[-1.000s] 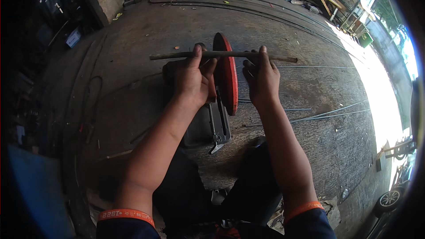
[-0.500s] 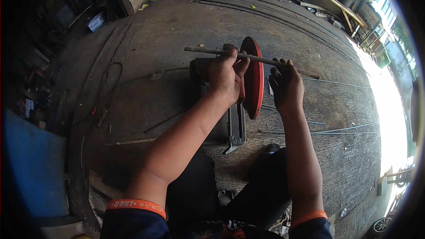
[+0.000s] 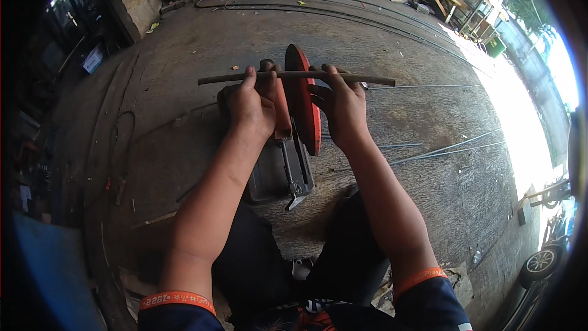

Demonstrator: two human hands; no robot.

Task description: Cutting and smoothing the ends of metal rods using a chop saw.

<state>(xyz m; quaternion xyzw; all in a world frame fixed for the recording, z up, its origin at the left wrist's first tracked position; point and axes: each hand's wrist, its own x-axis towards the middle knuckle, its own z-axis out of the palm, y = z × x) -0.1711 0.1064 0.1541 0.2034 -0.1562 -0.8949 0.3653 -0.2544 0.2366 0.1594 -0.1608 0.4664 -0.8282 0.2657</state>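
Note:
My left hand (image 3: 252, 107) is closed on a thin, dark metal rod (image 3: 298, 75), with the thumb lying on top of it. Further along, my right hand (image 3: 344, 109) grips the same rod between thumb and fingers. The rod runs nearly level from side to side, and both its ends stick out past my hands. It passes above a cut-off saw (image 3: 260, 178) that stands on the floor between my legs. The saw's large red-edged disc (image 3: 313, 124) is upright between my hands. An orange-red part (image 3: 282, 113) of the saw shows beside my left hand.
Several thin metal rods (image 3: 441, 150) lie on the worn floor to the right. Long bars (image 3: 343, 12) stretch across the far side. A cable (image 3: 131, 125) curls at the left, near a blue panel (image 3: 49, 263). A wheel (image 3: 541, 262) shows at the lower right.
The rod has turned from sloping down at its right end to almost level. My view has shifted to the right, so hands and saw appear further left. Both hands keep hold of the rod.

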